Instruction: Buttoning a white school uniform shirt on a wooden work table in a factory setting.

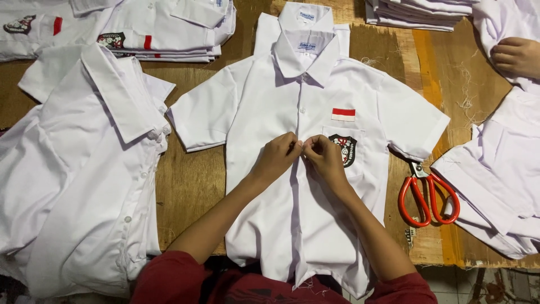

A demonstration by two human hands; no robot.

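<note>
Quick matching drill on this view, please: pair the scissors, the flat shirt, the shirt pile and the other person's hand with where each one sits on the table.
Things:
1. scissors
2. flat shirt
3. shirt pile
4. other person's hand

Places:
A. top right corner, resting on white cloth
B. centre of the wooden table, under the left hand and right hand
C. right of the flat shirt, handles toward the camera
D. left side of the table

Pairs: 1-C, 2-B, 3-D, 4-A

garment workshop | stacked white shirts | scissors | thread-littered wooden table
</note>
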